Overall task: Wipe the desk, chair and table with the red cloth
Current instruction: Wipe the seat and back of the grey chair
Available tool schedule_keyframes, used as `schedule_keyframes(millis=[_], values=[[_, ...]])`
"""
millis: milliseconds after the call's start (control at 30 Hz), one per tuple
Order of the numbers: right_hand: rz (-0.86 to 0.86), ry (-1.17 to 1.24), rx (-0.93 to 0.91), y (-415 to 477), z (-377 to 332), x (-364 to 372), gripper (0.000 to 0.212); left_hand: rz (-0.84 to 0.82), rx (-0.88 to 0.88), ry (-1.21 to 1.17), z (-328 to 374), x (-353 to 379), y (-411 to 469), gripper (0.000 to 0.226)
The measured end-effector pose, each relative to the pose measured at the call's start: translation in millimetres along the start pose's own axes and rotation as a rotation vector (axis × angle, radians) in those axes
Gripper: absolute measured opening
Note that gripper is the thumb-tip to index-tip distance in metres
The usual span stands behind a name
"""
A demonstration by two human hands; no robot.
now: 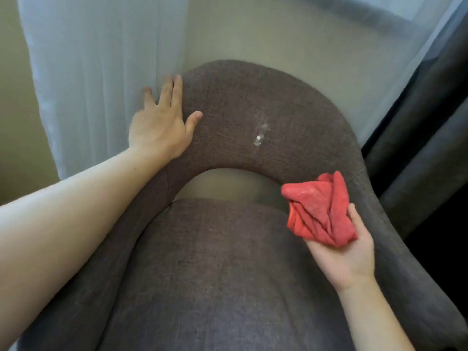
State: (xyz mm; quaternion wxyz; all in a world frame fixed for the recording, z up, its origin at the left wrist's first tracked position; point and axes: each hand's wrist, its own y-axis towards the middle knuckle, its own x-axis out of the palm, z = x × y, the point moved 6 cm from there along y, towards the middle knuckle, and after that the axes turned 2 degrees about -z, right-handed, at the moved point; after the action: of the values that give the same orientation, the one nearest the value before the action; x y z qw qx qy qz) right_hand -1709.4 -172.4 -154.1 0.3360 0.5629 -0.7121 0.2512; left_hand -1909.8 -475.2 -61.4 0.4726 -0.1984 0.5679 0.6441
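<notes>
A grey-brown fabric chair (266, 102) fills the view, its curved backrest arching over a gap above the seat cushion (215, 274). A whitish stain (259, 138) marks the middle of the backrest. My left hand (159, 125) lies flat with spread fingers on the left side of the backrest, partly against the curtain. My right hand (347, 252) is palm up over the right side of the seat, holding a bunched red cloth (321, 211) close to the right armrest.
A sheer white curtain (101, 72) hangs right behind the chair on the left. A dark grey curtain (425, 122) hangs at the right edge. A pale wall shows behind the backrest.
</notes>
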Motion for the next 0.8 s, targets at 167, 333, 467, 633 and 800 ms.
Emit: schedule_keyframes(millis=[167,333,467,633,800], values=[[0.013,-0.069,-0.204,29,-43,28,0.049,0.084,-0.017,0.039,12,1,17,0.075],[0.034,-0.095,-0.51,75,-71,73,0.039,0.176,0.057,0.154,20,5,24,0.075],[0.092,-0.171,-0.735,120,-82,99,0.016,0.206,0.084,0.199,22,7,23,0.074],[0.306,-0.734,-0.941,180,-60,108,0.059,0.225,0.074,0.227,21,6,20,0.076],[0.303,-1.604,-1.1,222,-2,117,0.066,0.241,0.069,0.227,20,6,20,0.075]])
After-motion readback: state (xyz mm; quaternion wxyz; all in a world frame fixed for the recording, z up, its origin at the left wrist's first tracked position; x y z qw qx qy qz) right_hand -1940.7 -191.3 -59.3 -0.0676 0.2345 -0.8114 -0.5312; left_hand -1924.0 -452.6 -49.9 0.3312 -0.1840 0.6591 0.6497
